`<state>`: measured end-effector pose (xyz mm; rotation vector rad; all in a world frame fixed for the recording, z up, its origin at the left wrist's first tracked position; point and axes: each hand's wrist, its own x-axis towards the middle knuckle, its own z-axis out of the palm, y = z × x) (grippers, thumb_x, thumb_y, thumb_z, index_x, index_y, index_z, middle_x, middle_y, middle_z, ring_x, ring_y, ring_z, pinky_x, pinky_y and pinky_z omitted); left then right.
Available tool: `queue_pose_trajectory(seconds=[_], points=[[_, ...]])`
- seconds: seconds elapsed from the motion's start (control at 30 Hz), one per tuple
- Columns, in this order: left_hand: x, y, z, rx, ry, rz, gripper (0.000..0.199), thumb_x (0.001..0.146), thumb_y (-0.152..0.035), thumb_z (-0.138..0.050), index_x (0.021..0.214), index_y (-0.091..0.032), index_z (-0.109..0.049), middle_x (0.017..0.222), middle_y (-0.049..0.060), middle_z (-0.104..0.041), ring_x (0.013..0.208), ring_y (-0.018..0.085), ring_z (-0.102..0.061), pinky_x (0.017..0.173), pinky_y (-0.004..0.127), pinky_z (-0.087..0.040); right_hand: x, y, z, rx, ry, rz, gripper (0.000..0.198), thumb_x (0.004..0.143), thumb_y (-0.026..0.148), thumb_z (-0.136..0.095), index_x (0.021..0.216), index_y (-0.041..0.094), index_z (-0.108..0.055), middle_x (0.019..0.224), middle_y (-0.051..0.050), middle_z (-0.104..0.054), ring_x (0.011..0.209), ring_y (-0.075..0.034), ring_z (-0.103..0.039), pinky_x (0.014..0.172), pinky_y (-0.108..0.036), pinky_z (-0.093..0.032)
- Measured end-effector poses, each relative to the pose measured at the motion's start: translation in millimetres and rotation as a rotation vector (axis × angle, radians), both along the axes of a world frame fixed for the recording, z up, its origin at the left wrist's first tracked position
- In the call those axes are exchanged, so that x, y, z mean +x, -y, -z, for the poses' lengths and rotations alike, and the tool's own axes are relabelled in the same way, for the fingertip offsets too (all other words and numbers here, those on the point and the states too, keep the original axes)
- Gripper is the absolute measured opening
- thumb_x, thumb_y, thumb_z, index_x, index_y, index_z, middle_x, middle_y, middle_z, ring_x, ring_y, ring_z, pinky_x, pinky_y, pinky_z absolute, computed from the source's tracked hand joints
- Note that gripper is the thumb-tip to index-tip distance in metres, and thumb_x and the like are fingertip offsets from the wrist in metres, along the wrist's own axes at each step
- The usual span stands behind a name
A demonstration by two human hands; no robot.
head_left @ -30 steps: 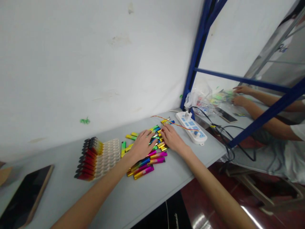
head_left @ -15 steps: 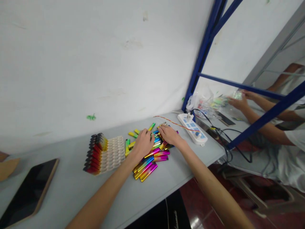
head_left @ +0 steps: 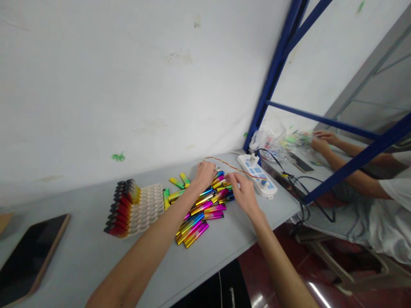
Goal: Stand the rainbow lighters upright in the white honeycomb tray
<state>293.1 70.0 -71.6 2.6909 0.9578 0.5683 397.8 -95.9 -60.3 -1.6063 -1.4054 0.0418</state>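
Note:
Shiny lighters (head_left: 201,207) in pink, gold, blue and green lie in a loose pile on the grey table. At the back of this pile is my left hand (head_left: 205,173), its fingers curled down; what they hold, if anything, is hidden. My right hand (head_left: 243,190) hovers at the pile's right edge with thumb and fingers apart, and nothing shows in it. Left of the pile stands a white tray (head_left: 150,203) with rows of holes. Red-yellow lighters with black tops (head_left: 122,209) fill its left rows.
A white power strip (head_left: 257,175) with plugs and a red-yellow wire (head_left: 224,162) lies to the right. Beyond it rises a blue metal frame (head_left: 268,81). A tablet-like device (head_left: 32,256) lies at left. Another person's hands (head_left: 323,139) work at the adjoining table.
My left hand has moved to the back of the pile. My right hand has drawn back to the right, off the lighters, with its fingers spread.

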Motion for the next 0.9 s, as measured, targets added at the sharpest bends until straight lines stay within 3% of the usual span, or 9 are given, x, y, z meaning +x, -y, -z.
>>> queue_pose_trajectory(seconds=[0.07, 0.23, 0.33, 0.43, 0.53, 0.67, 0.8, 0.9], points=[[8.8, -7.8, 1.1, -0.036, 0.005, 0.006, 0.010, 0.091, -0.016, -0.066, 0.086, -0.018, -0.075, 0.093, 0.014, -0.075, 0.108, 0.033, -0.069, 0.098, 0.046, -0.050, -3.0, 11.1, 1.3, 0.014, -0.037, 0.007, 0.042, 0.110, 0.048, -0.039, 0.097, 0.023, -0.070, 0.097, -0.007, -0.078, 0.093, -0.024, -0.072, 0.085, -0.037, -0.053], [2.1, -11.9, -5.2, -0.080, 0.117, 0.055, 0.012, 0.094, -0.014, -0.060, 0.096, -0.017, -0.072, 0.103, 0.012, -0.071, 0.111, 0.029, -0.066, 0.102, 0.042, -0.050, 0.3, 22.8, 1.7, 0.034, -0.066, 0.030, 0.045, 0.109, 0.051, -0.039, 0.094, 0.024, -0.071, 0.095, -0.008, -0.077, 0.093, -0.025, -0.072, 0.086, -0.039, -0.053], [-28.2, 1.4, -15.3, -0.086, 0.192, 0.065, 0.014, 0.099, -0.021, -0.055, 0.099, -0.018, -0.069, 0.103, 0.011, -0.068, 0.107, 0.025, -0.065, 0.099, 0.039, -0.051, 2.9, 20.5, -2.6, 0.032, -0.046, 0.009, 0.044, 0.109, 0.050, -0.039, 0.095, 0.023, -0.071, 0.093, -0.008, -0.077, 0.089, -0.024, -0.072, 0.083, -0.038, -0.053], [-76.6, 24.0, -22.4, -0.144, 0.294, 0.036, 0.017, 0.103, -0.028, -0.050, 0.113, -0.019, -0.060, 0.099, 0.006, -0.069, 0.094, 0.021, -0.066, 0.087, 0.034, -0.051, 0.5, 12.2, -8.0, 0.046, -0.023, -0.015, 0.044, 0.109, 0.051, -0.040, 0.096, 0.023, -0.071, 0.090, -0.007, -0.076, 0.085, -0.023, -0.072, 0.081, -0.037, -0.053], [-125.3, 48.5, -22.7, -0.436, 0.544, 0.015, 0.023, 0.103, -0.042, -0.051, 0.115, -0.023, -0.053, 0.081, -0.002, -0.064, 0.070, 0.015, -0.059, 0.065, 0.026, -0.045, -9.8, -5.8, -13.4, 0.054, -0.009, -0.055, 0.045, 0.109, 0.053, -0.040, 0.097, 0.022, -0.071, 0.086, -0.006, -0.076, 0.081, -0.022, -0.071, 0.078, -0.036, -0.052], [-167.1, 68.0, -16.1, -0.863, 0.807, -0.066, 0.042, 0.093, -0.064, -0.059, 0.099, -0.023, -0.054, 0.061, -0.009, -0.045, 0.048, 0.009, -0.035, 0.046, 0.020, -0.025, -34.3, -47.3, -25.6, 0.072, 0.079, -0.183, 0.046, 0.110, 0.052, -0.038, 0.097, 0.022, -0.070, 0.082, -0.005, -0.074, 0.078, -0.021, -0.070, 0.078, -0.036, -0.050], [-187.2, 70.0, -9.0, -1.058, 0.926, -0.128, 0.055, 0.090, -0.071, -0.050, 0.069, -0.019, -0.053, 0.050, -0.007, -0.034, 0.042, 0.008, -0.026, 0.043, 0.021, -0.019, -56.3, -92.8, -32.1, 0.120, 0.199, -0.273, 0.047, 0.110, 0.050, -0.035, 0.093, 0.022, -0.068, 0.084, -0.006, -0.072, 0.078, -0.020, -0.067, 0.078, -0.034, -0.048], [-194.1, 68.6, -6.0, -1.160, 0.991, -0.132, 0.054, 0.090, -0.063, -0.048, 0.057, -0.021, -0.044, 0.047, -0.006, -0.029, 0.040, 0.007, -0.023, 0.042, 0.021, -0.019, -61.1, -113.7, -20.0, 0.131, 0.282, -0.250, 0.047, 0.111, 0.048, -0.033, 0.092, 0.021, -0.066, 0.086, -0.008, -0.070, 0.079, -0.021, -0.065, 0.077, -0.035, -0.047]])
